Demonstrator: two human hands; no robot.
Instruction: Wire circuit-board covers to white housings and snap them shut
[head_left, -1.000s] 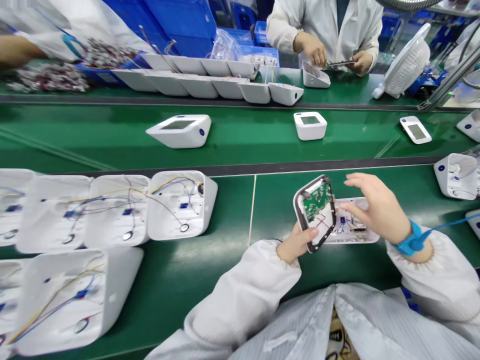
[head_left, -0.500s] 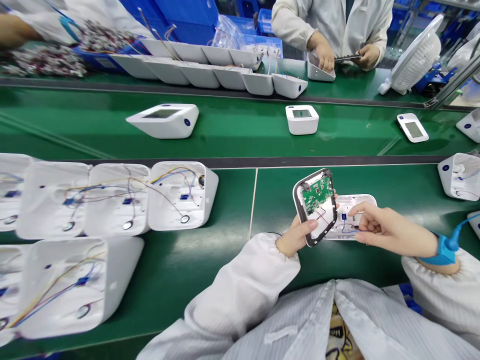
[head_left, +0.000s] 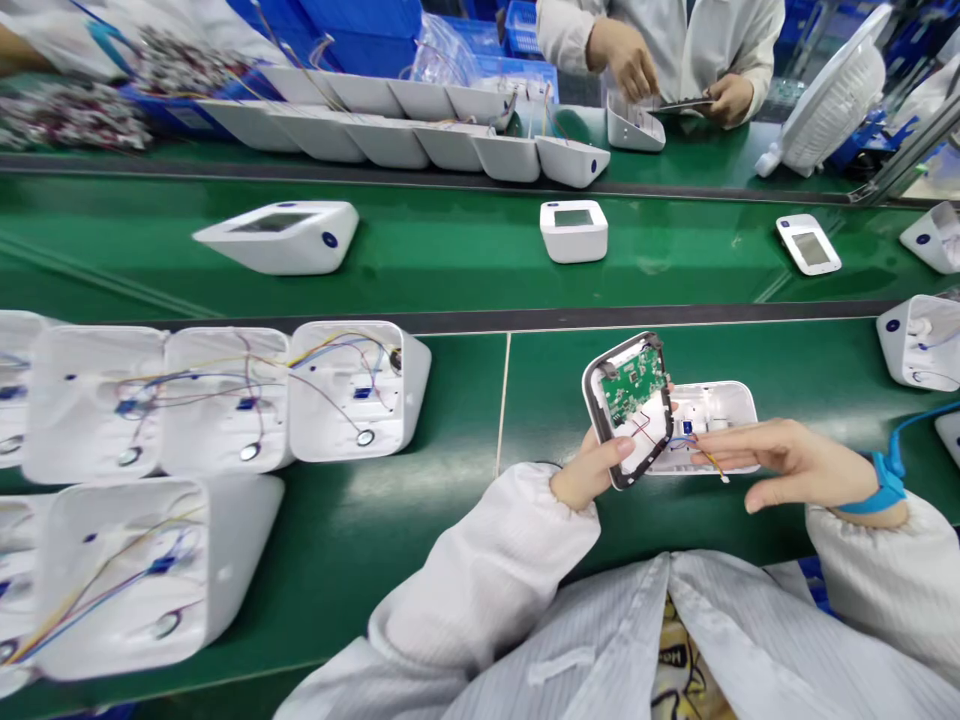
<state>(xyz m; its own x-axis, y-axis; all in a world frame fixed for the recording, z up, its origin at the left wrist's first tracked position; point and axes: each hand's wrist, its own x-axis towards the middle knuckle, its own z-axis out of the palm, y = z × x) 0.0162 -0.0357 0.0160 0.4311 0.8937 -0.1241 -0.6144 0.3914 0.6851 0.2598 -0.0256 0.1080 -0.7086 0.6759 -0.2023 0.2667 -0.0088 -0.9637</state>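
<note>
My left hand (head_left: 592, 472) grips a tilted white cover (head_left: 646, 458) with a dark rim by its lower edge, thumb on the inner side. A green circuit board (head_left: 632, 385) and thin wires sit inside this cover. Partly behind it, a white housing (head_left: 731, 400) lies open side up on the bench, with a small blue connector (head_left: 687, 428) inside. Over the housing's right part, my right hand (head_left: 795, 465) is open, fingers stretched out and thumb apart. Under its fingertips, coloured wires (head_left: 714, 464) with a white plug hang over the housing's near edge.
White housings (head_left: 360, 390) with loose wires stand in rows at left. A green strip beyond carries white devices with screens (head_left: 574, 232). Across it, a co-worker's hands (head_left: 634, 65) work at another housing near a row of shells (head_left: 506, 158). A blue wrist strap cord (head_left: 896, 440) runs right.
My right fingers have straightened from a bent pose, and the wires with the white plug now show below them. Devices on the green strip have shifted left. The co-worker's hand has risen slightly.
</note>
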